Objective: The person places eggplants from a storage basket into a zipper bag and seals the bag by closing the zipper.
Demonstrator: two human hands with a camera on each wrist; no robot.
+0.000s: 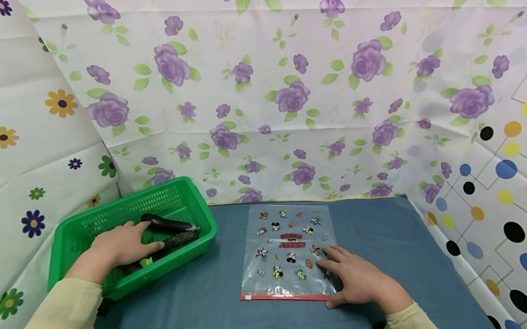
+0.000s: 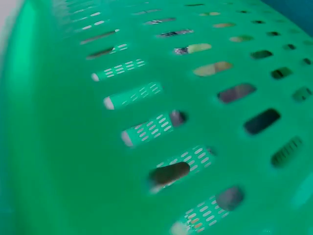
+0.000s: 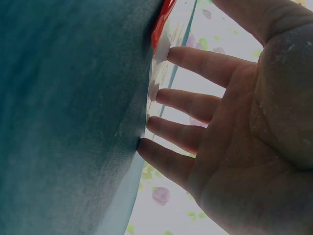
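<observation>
In the head view, my left hand (image 1: 117,245) reaches into a green plastic basket (image 1: 207,227), its thumb and forefinger spread above the vegetables. A glossy dark eggplant (image 1: 165,222) and a dark, rough, long vegetable (image 1: 180,238) lie beside its fingertips. Partly under the hand is a green stem end (image 1: 146,262). The slotted basket wall (image 2: 63,147) hides that hand in the left wrist view. With fingers extended, my right hand (image 1: 356,278) touches the right edge of a clear zip bag (image 1: 269,278) printed with cartoon figures. Its red slider strip (image 1: 293,296) faces me.
A blue-grey cloth (image 1: 199,307) covers the table. Behind it hangs a floral curtain (image 1: 251,110), with patterned sheets at the left (image 1: 35,156) and right (image 1: 494,212). The basket stands against the left sheet.
</observation>
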